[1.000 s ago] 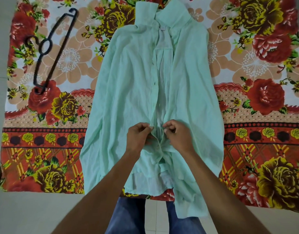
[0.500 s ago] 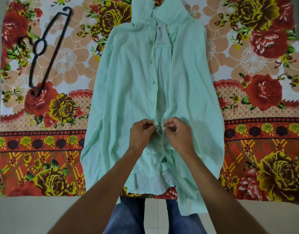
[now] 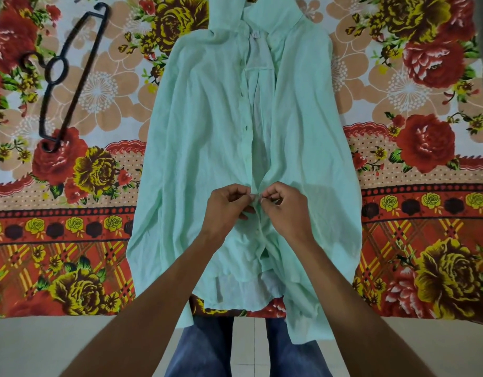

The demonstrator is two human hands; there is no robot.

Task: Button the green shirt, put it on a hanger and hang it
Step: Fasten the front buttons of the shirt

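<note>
The pale green shirt [image 3: 202, 148] lies flat, collar away from me, on a flowered sheet. Its front gapes open from the collar down to my hands, and below them the two edges meet. My left hand [image 3: 226, 205] pinches the left front edge with curled fingers. My right hand [image 3: 285, 206] pinches the right edge opposite it, fingertips almost touching the left hand's. A black hanger [image 3: 71, 77] lies on the sheet at the upper left, well away from both hands.
The flowered sheet [image 3: 414, 164] covers the floor under the shirt and reaches both sides of the view. Pale floor tiles [image 3: 44, 346] show along the near edge. My legs in blue jeans [image 3: 207, 346] stand below the shirt's hem.
Both hands have moved slightly up the shirt's front and drawn the two edges closer together. The view has shifted a little toward the collar.
</note>
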